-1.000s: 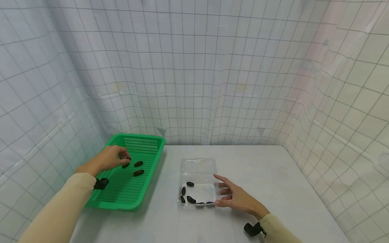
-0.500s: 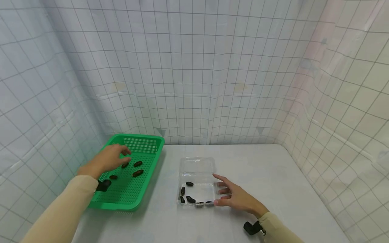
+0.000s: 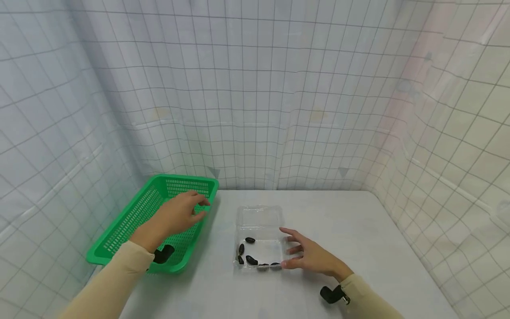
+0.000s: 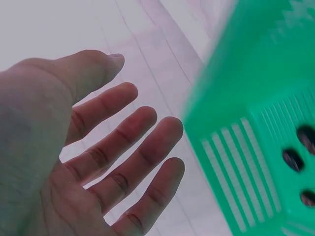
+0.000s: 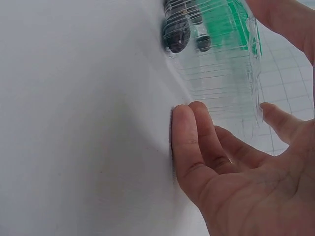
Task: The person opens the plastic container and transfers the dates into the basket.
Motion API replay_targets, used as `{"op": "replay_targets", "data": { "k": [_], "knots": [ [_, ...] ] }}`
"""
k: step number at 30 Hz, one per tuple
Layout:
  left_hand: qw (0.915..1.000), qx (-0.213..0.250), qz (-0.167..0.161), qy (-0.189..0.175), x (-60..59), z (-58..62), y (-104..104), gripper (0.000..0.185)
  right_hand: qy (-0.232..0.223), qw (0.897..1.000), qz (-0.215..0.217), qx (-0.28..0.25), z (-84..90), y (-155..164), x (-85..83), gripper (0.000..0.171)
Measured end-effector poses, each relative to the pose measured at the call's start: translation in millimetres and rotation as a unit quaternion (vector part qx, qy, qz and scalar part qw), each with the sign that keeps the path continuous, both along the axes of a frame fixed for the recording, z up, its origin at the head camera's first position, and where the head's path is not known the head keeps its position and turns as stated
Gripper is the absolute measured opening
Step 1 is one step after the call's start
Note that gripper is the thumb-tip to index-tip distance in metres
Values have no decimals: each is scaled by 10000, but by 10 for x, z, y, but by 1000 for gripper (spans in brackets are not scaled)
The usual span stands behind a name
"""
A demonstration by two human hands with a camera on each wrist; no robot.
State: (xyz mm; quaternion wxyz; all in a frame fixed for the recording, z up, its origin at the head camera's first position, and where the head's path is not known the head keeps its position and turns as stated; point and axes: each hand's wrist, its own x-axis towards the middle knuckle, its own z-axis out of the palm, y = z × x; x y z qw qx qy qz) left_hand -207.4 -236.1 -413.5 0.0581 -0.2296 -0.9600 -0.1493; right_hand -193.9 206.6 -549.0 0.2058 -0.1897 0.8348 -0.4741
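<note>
Clear box [image 3: 271, 251] (dark pieces [image 3: 251, 260] inside) — between both hands [image 3: 173, 218] [image 3: 315, 258].

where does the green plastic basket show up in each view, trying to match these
Head: the slotted green plastic basket is left of centre, partly behind the left hand.
Left wrist: right side, cut off by the frame.
Right wrist: top, right of centre, green seen through the clear plastic box.
Shared landmark: the white sheet with thin grid lines.
</note>
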Motion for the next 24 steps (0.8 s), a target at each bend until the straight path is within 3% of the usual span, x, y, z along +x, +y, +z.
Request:
{"op": "replay_targets", "data": {
  "k": [5,10,16,24],
  "knots": [
    [9997,-22,-223,8,127,-29,358,19,-112,9999,19,-19,30,-1,-12,106],
    [9987,-95,-469,-164,197,-150,629,20,-149,9997,133,111,93,-16,-19,108],
    [9953,-56,-880,-404,153,-328,861,17,-230,9996,152,114,139,-28,-23,108],
    [9890,34,-1148,-936,88,-494,1074,15,-258,9996,149,3,128,-29,-23,109]
  ]
}}
